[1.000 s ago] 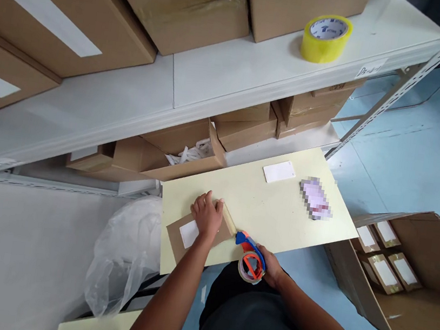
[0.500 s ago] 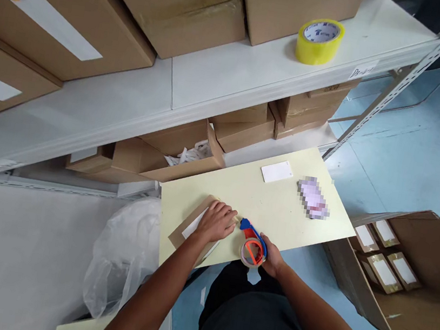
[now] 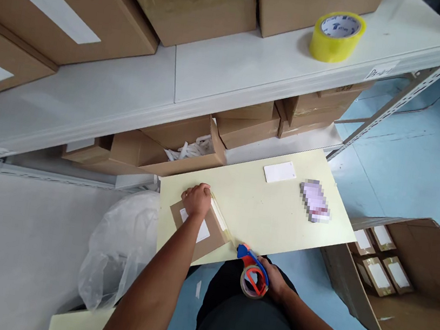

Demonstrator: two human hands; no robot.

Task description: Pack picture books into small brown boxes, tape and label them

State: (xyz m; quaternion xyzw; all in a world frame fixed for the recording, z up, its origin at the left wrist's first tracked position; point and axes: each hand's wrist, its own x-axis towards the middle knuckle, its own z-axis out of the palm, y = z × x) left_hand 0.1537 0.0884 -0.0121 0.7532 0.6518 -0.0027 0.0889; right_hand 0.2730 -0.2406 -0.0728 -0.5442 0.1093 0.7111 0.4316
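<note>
A small brown parcel (image 3: 214, 235) with a white label lies near the front left corner of a pale yellow board (image 3: 274, 211). My left hand (image 3: 197, 200) presses down on the parcel's far end, fingers curled over it. My right hand (image 3: 275, 281) grips a blue and red tape dispenser (image 3: 253, 272) just off the board's front edge. A strip of clear tape (image 3: 222, 221) runs from the parcel's right edge back to the dispenser.
A white card (image 3: 279, 172) and a blurred item (image 3: 315, 200) lie on the board's far right. A yellow tape roll (image 3: 337, 36) sits on the white shelf (image 3: 198, 85) among cardboard boxes. An open carton (image 3: 400, 278) with labelled parcels stands right; a plastic bag (image 3: 122, 249) lies left.
The parcel was lifted on edge, then laid flat again. My left hand shifted to its far end. My right hand pulled the dispenser back toward me, stretching tape along the parcel.
</note>
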